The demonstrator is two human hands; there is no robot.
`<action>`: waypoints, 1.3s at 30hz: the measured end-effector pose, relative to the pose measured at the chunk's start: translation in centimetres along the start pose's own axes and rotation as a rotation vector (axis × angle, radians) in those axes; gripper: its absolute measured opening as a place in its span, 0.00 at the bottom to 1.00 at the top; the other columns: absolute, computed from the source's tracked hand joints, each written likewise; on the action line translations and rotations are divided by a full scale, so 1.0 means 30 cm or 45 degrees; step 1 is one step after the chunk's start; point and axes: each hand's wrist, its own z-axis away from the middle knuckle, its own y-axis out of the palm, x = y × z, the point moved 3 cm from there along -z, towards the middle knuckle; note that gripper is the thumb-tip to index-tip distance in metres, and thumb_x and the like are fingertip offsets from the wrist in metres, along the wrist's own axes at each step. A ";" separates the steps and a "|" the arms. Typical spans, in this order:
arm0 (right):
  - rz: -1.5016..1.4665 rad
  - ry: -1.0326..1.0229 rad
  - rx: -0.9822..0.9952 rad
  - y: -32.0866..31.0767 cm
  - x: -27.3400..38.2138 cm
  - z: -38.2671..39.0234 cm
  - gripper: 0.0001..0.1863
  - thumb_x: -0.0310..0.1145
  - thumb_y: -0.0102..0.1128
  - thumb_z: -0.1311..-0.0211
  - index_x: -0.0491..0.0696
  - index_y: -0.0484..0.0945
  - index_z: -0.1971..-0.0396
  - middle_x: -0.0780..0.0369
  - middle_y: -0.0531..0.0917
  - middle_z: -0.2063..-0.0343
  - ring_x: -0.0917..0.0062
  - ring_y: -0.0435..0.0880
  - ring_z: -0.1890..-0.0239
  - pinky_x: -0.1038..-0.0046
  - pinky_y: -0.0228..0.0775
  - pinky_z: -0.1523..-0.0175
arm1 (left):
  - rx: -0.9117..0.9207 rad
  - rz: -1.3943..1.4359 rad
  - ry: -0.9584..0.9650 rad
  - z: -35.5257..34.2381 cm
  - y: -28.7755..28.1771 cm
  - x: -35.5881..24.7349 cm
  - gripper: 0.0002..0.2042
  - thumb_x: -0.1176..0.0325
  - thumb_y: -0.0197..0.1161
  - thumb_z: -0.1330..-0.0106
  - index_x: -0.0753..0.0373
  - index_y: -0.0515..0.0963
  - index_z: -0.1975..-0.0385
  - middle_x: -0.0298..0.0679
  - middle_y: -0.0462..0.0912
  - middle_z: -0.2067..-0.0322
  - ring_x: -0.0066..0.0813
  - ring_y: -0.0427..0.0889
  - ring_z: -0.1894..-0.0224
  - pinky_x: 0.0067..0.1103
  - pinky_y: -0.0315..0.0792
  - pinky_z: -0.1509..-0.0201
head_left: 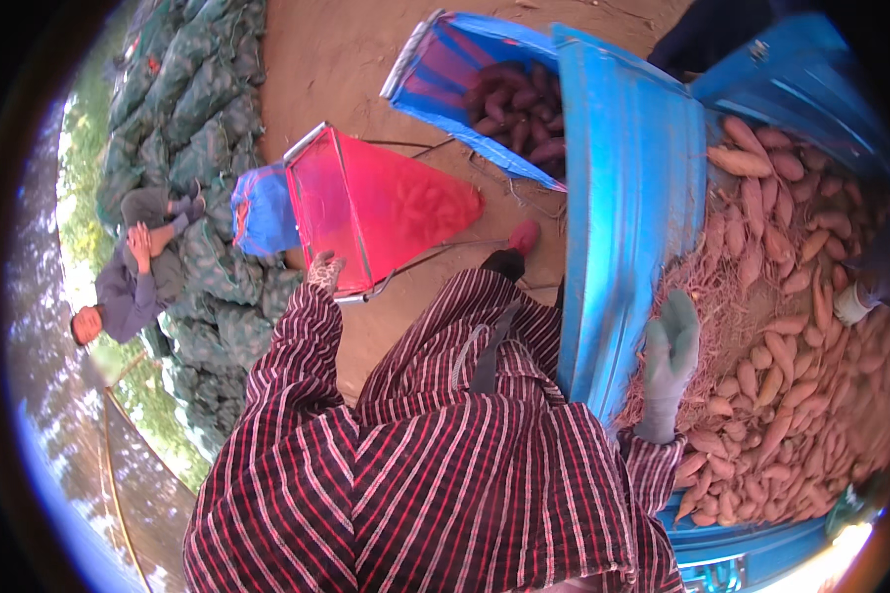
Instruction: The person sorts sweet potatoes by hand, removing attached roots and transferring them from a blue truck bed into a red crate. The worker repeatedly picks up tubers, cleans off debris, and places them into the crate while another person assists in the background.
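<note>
My left hand [324, 271], in a patterned glove, is at the near left corner of a red mesh bag [351, 212]. Its fingers are closed around the bag's metal frame [354, 296]. Sweet potatoes show through the red mesh at the bag's narrow end. To the right, my right hand [672, 341], in a grey-green glove, is held up just inside the blue truck bed wall [628, 208]. Its fingers are stretched out and nothing is in it. Beside it lies a large heap of sweet potatoes [786, 395] with loose thin roots [707, 272].
A blue bag on a frame [420, 74] holds darker sweet potatoes [519, 109] at the back. A blue bundle [265, 210] touches the red bag. Stacked green net sacks [193, 109] line the left, where a person [133, 262] sits. Another person's gloved hand [850, 304] reaches in at far right.
</note>
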 end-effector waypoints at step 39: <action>1.287 -0.832 0.113 0.768 0.690 -0.216 0.19 0.28 0.61 0.35 0.39 0.73 0.47 0.49 0.77 0.47 0.58 0.78 0.46 0.59 0.73 0.40 | 0.390 -0.099 -0.077 -0.609 0.352 0.054 0.22 0.60 0.56 0.34 0.60 0.73 0.41 0.44 0.82 0.62 0.32 0.81 0.61 0.29 0.79 0.63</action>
